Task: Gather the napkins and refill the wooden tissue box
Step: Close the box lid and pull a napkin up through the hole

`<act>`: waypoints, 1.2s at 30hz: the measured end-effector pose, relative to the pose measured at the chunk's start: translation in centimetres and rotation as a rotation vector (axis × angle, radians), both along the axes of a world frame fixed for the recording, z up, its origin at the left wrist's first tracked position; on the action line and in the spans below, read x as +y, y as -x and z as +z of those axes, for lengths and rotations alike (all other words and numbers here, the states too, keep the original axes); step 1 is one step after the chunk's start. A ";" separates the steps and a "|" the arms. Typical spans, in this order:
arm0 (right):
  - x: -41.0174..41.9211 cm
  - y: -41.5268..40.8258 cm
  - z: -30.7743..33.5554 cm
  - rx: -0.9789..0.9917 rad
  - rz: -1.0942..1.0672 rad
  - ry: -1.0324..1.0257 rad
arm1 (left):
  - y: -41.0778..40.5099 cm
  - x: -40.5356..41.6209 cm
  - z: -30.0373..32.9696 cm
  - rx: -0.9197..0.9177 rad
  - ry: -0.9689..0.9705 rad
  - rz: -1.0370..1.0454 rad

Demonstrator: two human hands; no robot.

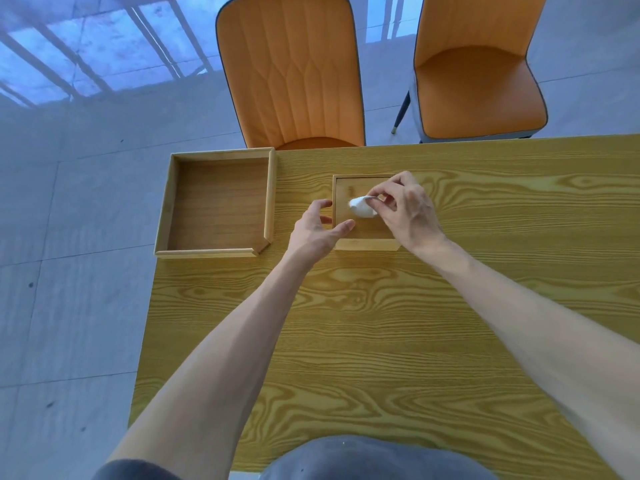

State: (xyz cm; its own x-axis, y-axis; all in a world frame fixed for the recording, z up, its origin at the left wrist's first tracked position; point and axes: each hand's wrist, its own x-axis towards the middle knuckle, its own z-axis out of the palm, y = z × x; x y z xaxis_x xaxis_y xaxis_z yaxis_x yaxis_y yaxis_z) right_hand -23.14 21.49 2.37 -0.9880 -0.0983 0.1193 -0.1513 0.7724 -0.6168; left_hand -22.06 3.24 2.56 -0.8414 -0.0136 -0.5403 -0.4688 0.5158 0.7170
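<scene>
The wooden tissue box [360, 242] stands in the middle of the table with its lid on. A white napkin [361, 207] sticks up out of the lid. My right hand [403, 211] pinches this napkin between thumb and fingers above the box. My left hand [320, 228] rests against the box's left side, thumb on the top near the front and fingers curled around the left edge. An open wooden tray [166, 209] lies to the left at the table's corner, with nothing in it.
The yellow wood-grain table [381, 341] ends just left of the tray and drops to a grey tiled floor. Two orange chairs [294, 74] [478, 88] stand behind the far edge.
</scene>
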 end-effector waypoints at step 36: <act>0.0 -3.1 -0.7 -0.032 -0.121 0.554 | -0.7 1.1 1.1 -0.034 0.091 -0.028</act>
State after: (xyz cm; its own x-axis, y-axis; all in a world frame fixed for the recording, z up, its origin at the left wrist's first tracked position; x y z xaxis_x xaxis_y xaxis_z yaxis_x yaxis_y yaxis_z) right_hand -20.03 21.49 1.69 -0.9922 0.0850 0.0908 -0.0565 0.3424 -0.9378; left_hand -21.34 4.29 3.68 -0.8234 -0.0407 -0.5661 -0.4765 0.5913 0.6506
